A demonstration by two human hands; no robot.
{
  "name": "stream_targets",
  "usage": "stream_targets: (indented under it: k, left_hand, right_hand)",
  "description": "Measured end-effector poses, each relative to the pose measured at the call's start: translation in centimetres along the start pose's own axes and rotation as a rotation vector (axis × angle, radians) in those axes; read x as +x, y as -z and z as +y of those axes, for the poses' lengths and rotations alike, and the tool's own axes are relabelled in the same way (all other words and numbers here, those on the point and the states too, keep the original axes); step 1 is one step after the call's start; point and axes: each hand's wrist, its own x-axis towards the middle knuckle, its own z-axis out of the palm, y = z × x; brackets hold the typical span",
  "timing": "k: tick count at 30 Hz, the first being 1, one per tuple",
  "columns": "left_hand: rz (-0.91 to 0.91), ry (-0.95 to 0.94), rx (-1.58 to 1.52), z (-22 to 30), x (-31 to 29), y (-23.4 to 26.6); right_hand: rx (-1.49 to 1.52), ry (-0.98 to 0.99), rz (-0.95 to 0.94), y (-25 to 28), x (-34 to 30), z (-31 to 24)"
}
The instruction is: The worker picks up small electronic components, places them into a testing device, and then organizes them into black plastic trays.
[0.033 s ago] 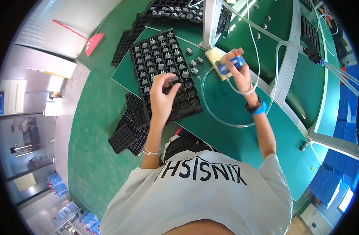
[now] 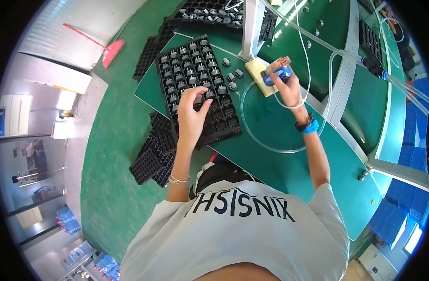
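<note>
1. Nearest lay the white T-shirt with dark lettering (image 2: 233,239); a thin silver bangle (image 2: 178,181) circled the left forearm, and a bright blue wristband (image 2: 311,127) the right wrist.
2. The left hand (image 2: 192,114) hung over the black plastic tray with rows of square pockets (image 2: 223,137), fingers curled and thumb apart; a part showed between them, but whether it was pinched or sat in its pocket, I could not tell.
3. The tray lay slanted on the flat green tabletop (image 2: 280,173), its farther pockets filled with small grey-and-black pronged parts (image 2: 190,72), several nearer ones bare.
4. The right hand (image 2: 290,89) grasped a blue-and-orange handheld device (image 2: 281,73) above a pale yellow rectangular block (image 2: 254,68).
5. A clear flexible tube (image 2: 284,151) curved across the tabletop near that hand.
6. Between tray and block stood four loose grey parts (image 2: 231,76).
7. Beyond rose a white metal post (image 2: 251,33), with another black tray heaped with parts (image 2: 195,24) beside it.
8. Far left, a red long-handled dustpan (image 2: 113,52) rested by the wall.
</note>
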Motion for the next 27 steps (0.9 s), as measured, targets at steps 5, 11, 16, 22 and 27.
stream_targets:
  k: [5, 11, 16, 22, 27]
  left_hand:
    - [-0.073, -0.108, 0.375, -2.2, 0.5, 0.2]
    - [-0.187, -0.038, 0.454, -2.5, 0.8, -0.3]
    - [-0.186, -0.020, 0.471, -2.5, 1.1, -0.9]
    - [-0.135, -0.079, 0.426, -2.7, 0.9, -1.1]
    - [-0.126, -0.016, 0.208, -2.2, 0.3, -0.1]
  right_hand:
    - [-0.285, 0.098, 0.028, -1.3, 1.1, -0.6]
    - [-0.401, 0.202, 0.041, -1.8, 0.6, -1.6]
    - [-0.455, 0.260, 0.053, -1.8, 0.7, -1.8]
    - [-0.481, 0.227, 0.081, -2.0, 0.3, -2.3]
    - [-0.516, 0.078, 0.058, -2.2, -0.5, -2.0]
